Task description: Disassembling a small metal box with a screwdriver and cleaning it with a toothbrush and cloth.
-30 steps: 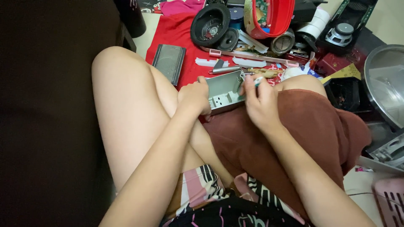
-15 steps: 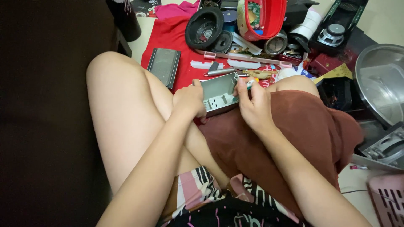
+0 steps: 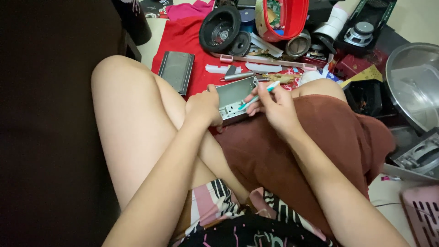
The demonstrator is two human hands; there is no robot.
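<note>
The left hand (image 3: 204, 106) grips a grey open casing (image 3: 235, 97) resting on the lap over a brown cloth (image 3: 320, 137). The right hand (image 3: 274, 106) pinches a teal-and-white tool (image 3: 259, 95), tip inside it. A red cloth (image 3: 183, 41) lies beyond.

It looked like a home floor used as a makeshift repair spot: a red cloth (image 3: 183, 41) was strewn with loose speaker cones (image 3: 220, 28), a grey speaker grille (image 3: 176, 71) and small parts (all jumbled together), beside a pink plastic basket (image 3: 423, 215).
</note>
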